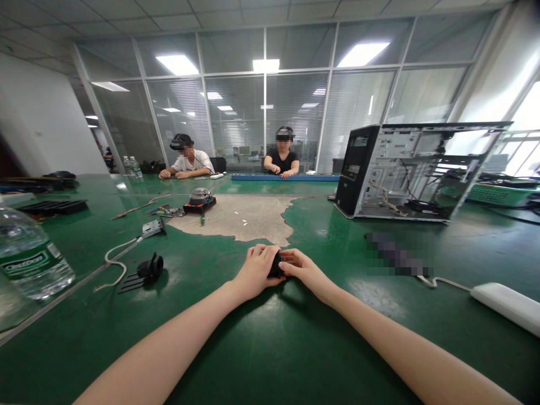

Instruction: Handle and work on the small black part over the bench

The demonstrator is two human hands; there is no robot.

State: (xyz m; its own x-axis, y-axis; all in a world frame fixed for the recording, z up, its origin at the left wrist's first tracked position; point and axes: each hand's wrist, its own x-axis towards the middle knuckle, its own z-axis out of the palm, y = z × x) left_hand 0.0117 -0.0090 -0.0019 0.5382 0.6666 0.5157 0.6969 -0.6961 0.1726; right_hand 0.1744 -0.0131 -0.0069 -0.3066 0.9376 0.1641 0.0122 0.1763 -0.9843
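A small black part (276, 265), mostly covered by fingers, is held between both hands just above the green tabletop. My left hand (258, 270) wraps round it from the left with its fingers over the top. From the right, my right hand (301, 266) grips its side with thumb and fingertips. What kind of part it is, I cannot make out. A black part with a round mouth and flat prongs (143, 273) lies left of my hands.
An opened computer case (358, 169) stands at right, near a power bank-like white block (508, 304). A water bottle (31, 253) is at left. Beyond a bare patch (253, 216) sit a heatsink fan (199, 199) and two people across the table.
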